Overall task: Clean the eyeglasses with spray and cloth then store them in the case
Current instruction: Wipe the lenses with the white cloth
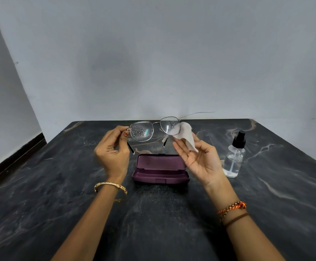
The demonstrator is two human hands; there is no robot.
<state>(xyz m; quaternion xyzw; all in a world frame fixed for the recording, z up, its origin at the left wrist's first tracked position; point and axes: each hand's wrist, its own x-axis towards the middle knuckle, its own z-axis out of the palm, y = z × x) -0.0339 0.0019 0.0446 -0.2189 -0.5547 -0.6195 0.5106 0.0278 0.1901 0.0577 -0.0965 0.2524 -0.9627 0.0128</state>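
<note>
My left hand (112,151) pinches the thin metal eyeglasses (141,131) at their left hinge and holds them up above the table. Droplets cover the left lens and a corner of the right lens. My right hand (202,161), palm up with fingers mostly straight, pinches a small white cloth (186,135) between thumb and fingers, and the cloth touches the outer edge of the right lens. The purple case (160,169) lies open on the table below the glasses, between my hands. The clear spray bottle (233,161) with a black cap stands upright to the right of my right hand.
The dark marbled table (59,185) runs back to a pale wall close behind the glasses. Its left and right edges drop off at the sides of the view.
</note>
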